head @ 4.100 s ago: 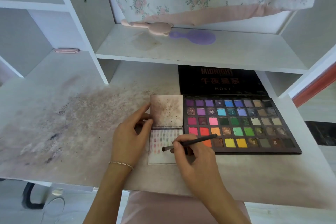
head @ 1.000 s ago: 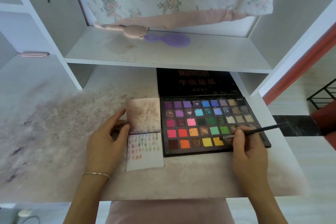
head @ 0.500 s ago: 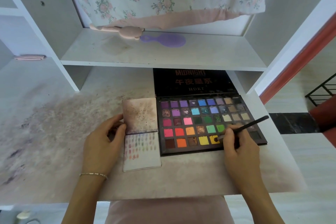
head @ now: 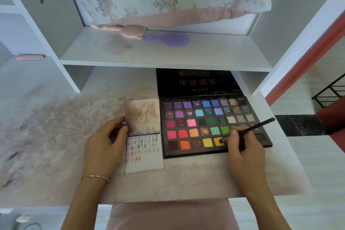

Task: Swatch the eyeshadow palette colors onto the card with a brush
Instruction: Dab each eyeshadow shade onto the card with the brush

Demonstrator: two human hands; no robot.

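Note:
An open eyeshadow palette (head: pixel 205 127) with several rows of coloured pans lies on the desk, its black lid propped up behind. Left of it and touching it lies the card (head: pixel 144 157), folded open; its lower leaf carries rows of small colour dabs, its upper leaf is smudged brown. My right hand (head: pixel 244 147) grips a thin black brush (head: pixel 250 128), whose tip rests in the deep yellow pan of the bottom row. My left hand (head: pixel 102 145) lies on the desk, thumb and fingers against the card's left edge near the fold.
The desk (head: pixel 56 127) is stained with powder on its left side. A white shelf (head: pixel 164 52) overhangs the palette lid, with a purple hairbrush (head: pixel 168 40) and a pink object (head: pixel 128 31) on it. Floral cloth hangs behind. The desk's right edge drops to tiled floor.
My right hand took the brush from the card over to the palette, then slid left along the bottom row to the deep yellow pan. My left hand stayed at the card.

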